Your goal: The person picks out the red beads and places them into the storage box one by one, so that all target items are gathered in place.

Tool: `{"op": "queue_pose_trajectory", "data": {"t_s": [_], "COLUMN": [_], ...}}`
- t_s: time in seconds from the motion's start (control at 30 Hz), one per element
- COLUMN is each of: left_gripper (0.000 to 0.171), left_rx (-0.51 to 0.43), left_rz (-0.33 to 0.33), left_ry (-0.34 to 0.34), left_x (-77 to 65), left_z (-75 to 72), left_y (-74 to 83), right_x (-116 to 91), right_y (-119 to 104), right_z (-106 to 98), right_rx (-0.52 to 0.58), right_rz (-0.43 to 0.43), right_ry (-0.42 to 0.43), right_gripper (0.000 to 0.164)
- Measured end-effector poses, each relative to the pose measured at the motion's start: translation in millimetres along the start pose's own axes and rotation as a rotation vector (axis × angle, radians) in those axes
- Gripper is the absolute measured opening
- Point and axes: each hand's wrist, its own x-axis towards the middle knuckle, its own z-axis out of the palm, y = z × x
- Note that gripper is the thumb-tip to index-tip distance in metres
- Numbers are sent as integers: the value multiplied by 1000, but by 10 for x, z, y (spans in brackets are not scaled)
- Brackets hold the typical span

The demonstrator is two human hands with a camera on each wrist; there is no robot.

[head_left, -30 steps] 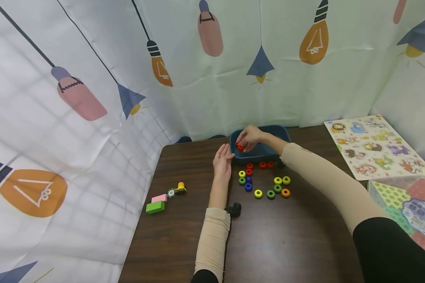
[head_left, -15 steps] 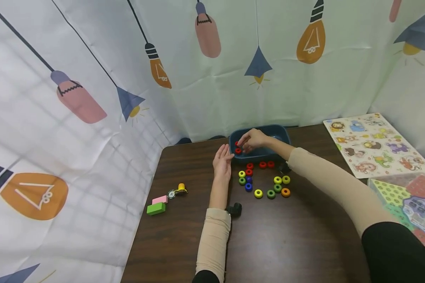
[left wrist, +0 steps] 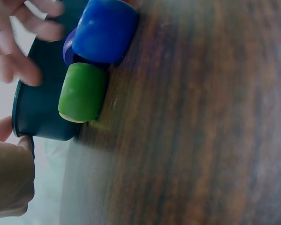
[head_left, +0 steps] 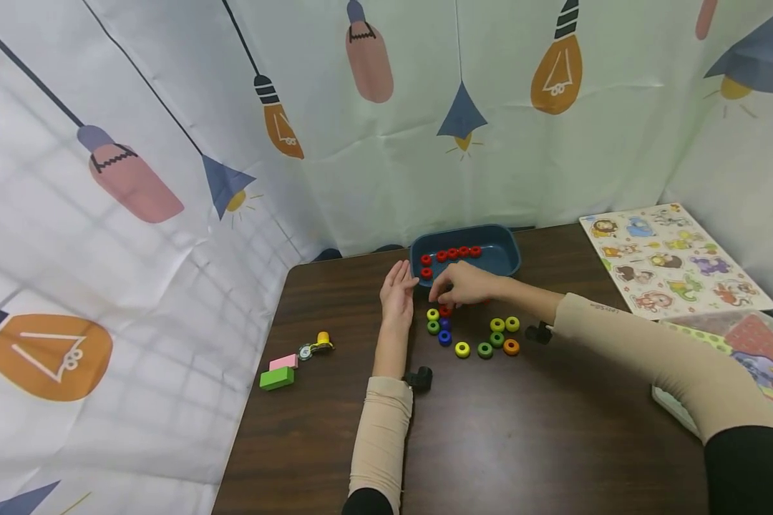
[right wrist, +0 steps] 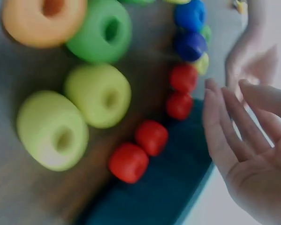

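A dark blue tray stands at the table's back, with several red beads along its back and left inside. My left hand touches its front left corner, fingers straight and thumb at the wall. My right hand hovers over the tray's front edge, fingers bent and apart, holding nothing. In the right wrist view, red beads lie by the tray in two pairs; my right hand partly hides them in the head view. In front lie blue, green, yellow and orange beads.
Pink and green blocks lie at the table's left, beside a small yellow-topped thing. An animal picture board and a patterned box are at the right. A lamp-print curtain hangs behind.
My right hand has let go of a red bead inside the tray and moved out toward the front, over the red beads there. The left hand stays at the tray's corner.
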Motion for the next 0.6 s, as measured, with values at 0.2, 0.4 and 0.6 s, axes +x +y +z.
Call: {"op": "queue_pose_trajectory", "data": {"t_s": [0.2, 0.4, 0.6], "left_gripper": [63, 63, 63], "left_rx": [-20, -18, -16], "left_rz": [16, 11, 11], "left_ry": [-17, -29, -26], "left_x": [9, 4, 2], "left_z": [-12, -14, -11], "left_y": [-11, -11, -8], "right_x": [-33, -28, -37], "right_y": [150, 258, 251], "right_z": [226, 301, 310], "right_rx": [23, 169, 185], "right_rz": [58, 120, 122], "right_ry": [-36, -7, 7], "right_gripper": [20, 21, 22]}}
